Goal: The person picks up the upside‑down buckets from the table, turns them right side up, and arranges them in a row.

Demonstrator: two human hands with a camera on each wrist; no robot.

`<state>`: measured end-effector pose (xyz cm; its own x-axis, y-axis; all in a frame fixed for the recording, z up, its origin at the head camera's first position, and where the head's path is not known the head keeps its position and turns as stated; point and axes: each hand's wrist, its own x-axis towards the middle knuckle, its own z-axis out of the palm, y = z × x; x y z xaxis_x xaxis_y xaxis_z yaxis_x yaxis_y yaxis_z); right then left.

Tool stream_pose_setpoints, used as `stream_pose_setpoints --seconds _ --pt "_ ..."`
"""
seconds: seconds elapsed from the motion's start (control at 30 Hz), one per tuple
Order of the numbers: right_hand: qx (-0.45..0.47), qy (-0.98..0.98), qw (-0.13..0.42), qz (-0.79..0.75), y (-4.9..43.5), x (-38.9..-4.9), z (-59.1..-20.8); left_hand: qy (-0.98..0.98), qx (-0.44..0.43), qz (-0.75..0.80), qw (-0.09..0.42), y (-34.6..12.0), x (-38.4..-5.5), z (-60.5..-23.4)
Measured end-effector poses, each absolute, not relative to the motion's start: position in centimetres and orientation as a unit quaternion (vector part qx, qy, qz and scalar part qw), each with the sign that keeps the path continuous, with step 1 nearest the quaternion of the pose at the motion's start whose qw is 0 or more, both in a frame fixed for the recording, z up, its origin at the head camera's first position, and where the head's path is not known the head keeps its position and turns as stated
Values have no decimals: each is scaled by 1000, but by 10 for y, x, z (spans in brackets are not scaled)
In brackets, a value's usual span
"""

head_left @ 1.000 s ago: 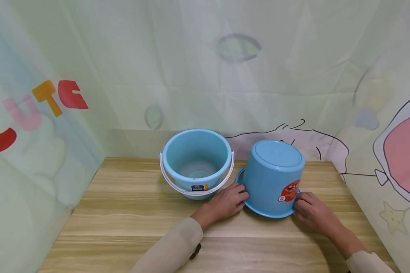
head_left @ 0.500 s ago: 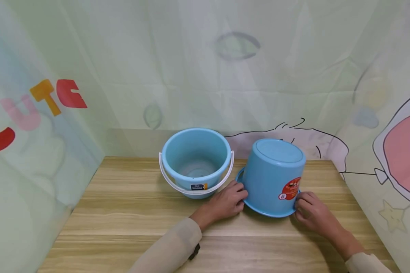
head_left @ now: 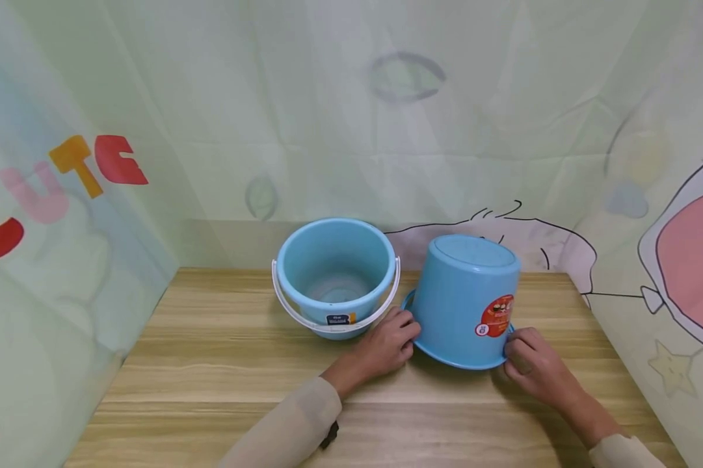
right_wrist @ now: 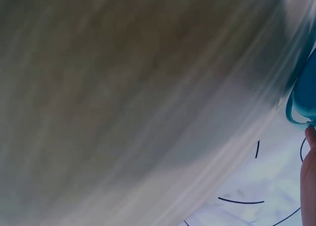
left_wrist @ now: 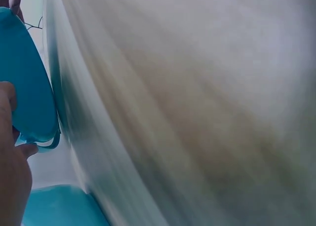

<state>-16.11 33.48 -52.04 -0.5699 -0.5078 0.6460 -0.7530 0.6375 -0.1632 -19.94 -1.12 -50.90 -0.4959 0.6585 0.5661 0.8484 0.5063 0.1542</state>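
An upside-down blue bucket (head_left: 465, 305) with a red label leans slightly over the right half of the table. My left hand (head_left: 389, 341) grips its rim at the left, next to a loop-shaped handle, and my right hand (head_left: 535, 364) pinches the rim at the opposite side. In the left wrist view the bucket (left_wrist: 29, 78) appears at the left edge, with my left thumb at its rim. Only a part of the bucket (right_wrist: 307, 90) and its loop shows in the right wrist view. Its opening faces down and is hidden.
A second light blue bucket (head_left: 336, 266) stands upright to the left, close to my left hand, with its white handle (head_left: 333, 329) hanging at the front. Printed cloth (head_left: 328, 130) surrounds the wooden table (head_left: 211, 364) at the back and sides.
The upside-down bucket has shifted slightly up in the view and a little left, with both hands keeping hold of its rim. The upright bucket stays in place.
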Motion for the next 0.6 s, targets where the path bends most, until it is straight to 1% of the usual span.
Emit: stream_pose_setpoints --seconds 0.17,0.43,0.6 --pt "360 -856 293 225 335 -161 -522 -834 -446 -229 232 -11 -196 -507" --pt "344 -858 296 242 333 -157 -515 -822 -434 -243 277 -8 -192 -501" --pt "320 -871 293 231 333 -154 -509 -826 -420 -263 270 -7 -190 -498"
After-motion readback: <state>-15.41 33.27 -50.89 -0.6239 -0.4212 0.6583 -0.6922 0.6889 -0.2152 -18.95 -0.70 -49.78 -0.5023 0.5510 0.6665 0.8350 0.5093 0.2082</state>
